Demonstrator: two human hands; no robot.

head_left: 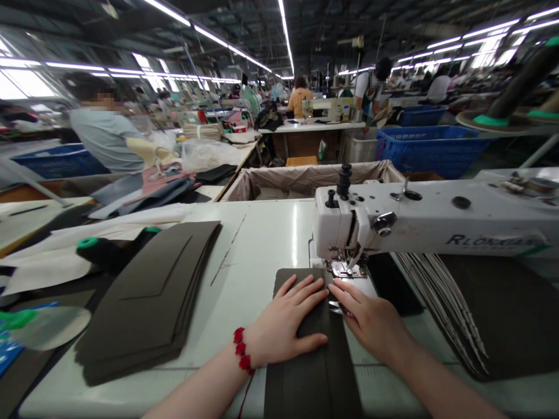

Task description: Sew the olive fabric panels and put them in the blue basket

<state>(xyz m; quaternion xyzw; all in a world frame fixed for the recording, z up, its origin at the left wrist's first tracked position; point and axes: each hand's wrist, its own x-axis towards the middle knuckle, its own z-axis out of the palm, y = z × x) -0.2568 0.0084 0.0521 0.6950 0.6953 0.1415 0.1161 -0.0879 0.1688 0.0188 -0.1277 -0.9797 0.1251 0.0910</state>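
A dark olive fabric panel (301, 381) lies on the pale sewing table, its far end beside the needle of a white sewing machine (340, 227). Flat on that panel rests my left hand (290, 320), fingers spread, with a red bracelet on the wrist. My right hand (375, 326) is close to the presser foot (349, 269), its fingertips on the panel's right edge. Two short metal blades of thread snips (335, 307) stick out from under its fingers; the palm hides the rest.
Left of my hands is a stack of olive panels (144, 291), with dark thread cones (98, 253) behind it. More stacked panels (506, 314) lie right, under the machine arm. Beyond the table stand a cloth-lined bin (262, 177) and a blue crate (432, 151); other people work nearby.
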